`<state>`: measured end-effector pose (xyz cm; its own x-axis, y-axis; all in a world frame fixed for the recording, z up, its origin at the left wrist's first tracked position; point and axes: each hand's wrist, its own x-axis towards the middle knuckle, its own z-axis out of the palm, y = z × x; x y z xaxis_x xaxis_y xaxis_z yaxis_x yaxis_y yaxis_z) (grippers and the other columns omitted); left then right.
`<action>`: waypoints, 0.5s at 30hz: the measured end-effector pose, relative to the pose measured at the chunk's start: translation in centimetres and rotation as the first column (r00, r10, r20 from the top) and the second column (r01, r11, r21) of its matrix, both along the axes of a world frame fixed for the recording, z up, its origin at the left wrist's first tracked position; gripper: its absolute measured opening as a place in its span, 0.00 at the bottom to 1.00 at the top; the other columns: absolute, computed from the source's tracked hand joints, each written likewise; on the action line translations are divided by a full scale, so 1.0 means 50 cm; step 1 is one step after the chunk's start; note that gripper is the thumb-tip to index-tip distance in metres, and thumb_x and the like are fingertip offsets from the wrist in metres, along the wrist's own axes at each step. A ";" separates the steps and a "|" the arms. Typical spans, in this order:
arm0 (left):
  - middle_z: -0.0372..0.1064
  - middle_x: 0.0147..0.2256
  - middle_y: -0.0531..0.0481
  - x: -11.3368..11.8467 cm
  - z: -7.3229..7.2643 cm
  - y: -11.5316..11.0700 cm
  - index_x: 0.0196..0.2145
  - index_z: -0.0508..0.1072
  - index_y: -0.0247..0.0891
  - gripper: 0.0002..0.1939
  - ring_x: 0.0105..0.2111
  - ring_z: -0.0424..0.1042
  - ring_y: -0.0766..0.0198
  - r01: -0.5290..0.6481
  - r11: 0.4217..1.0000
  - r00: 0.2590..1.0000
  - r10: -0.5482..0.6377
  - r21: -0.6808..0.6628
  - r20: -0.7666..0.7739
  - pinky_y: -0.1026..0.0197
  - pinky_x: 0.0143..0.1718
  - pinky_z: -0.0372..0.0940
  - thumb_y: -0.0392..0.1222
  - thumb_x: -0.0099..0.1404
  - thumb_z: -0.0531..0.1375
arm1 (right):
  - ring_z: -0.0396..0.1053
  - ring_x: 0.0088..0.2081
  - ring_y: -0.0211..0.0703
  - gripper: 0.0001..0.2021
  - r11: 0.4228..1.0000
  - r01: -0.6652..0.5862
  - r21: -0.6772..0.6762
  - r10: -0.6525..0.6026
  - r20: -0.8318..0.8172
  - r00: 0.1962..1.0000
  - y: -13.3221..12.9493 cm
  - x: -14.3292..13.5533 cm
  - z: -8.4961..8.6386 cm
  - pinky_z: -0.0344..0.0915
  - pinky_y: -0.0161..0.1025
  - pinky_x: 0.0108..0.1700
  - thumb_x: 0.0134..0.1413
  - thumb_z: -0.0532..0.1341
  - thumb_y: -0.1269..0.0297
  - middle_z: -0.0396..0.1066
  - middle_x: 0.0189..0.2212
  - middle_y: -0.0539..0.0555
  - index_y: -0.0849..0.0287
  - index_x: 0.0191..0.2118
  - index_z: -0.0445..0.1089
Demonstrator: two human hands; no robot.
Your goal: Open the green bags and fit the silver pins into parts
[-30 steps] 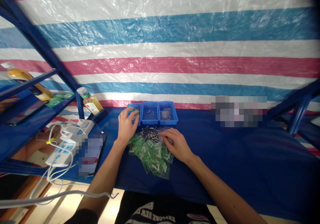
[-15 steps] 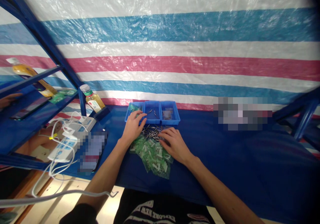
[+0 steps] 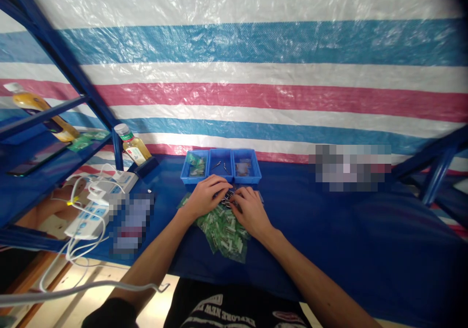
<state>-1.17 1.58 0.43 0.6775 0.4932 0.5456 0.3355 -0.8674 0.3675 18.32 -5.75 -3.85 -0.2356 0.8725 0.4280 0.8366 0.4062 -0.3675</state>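
Note:
My left hand arches over the left side of a pile of small dark metal pins, its fingers curled and bent together. My right hand rests at the pile's right side with fingers curled in, fingertips among the pins. Whatever either hand pinches is too small or covered to make out. Just below the pins lies a heap of small green-tinted clear bags with pale pieces inside. Behind the hands stand three joined blue trays: the left tray has green bags, the middle tray two metal pins, the right tray brownish packets.
To the left are a blurred-out phone, a white power strip with cables, and a juice bottle. A blue frame rises there. A pixelated object lies at back right on the blue table.
My left hand has moved right and down from the left tray to the pins, uncovering that tray. My right hand stays by the pile, its fingers drawn slightly further in.

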 end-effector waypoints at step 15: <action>0.77 0.45 0.43 0.003 0.001 -0.003 0.49 0.78 0.38 0.12 0.46 0.75 0.58 0.016 1.000 1.000 -0.016 -0.020 -0.011 0.55 0.50 0.71 0.41 0.74 0.58 | 0.67 0.45 0.51 0.03 0.995 -0.033 0.092 0.059 -0.295 0.954 -0.005 0.020 0.011 0.64 0.48 0.48 0.67 0.60 0.67 0.72 0.42 0.56 0.54 0.41 0.71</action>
<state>-1.02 1.41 0.48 0.6914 0.4927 0.5284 0.3257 -0.8654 0.3808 19.34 -5.99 -3.30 -0.1256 0.8212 0.5567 0.6747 0.4821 -0.5589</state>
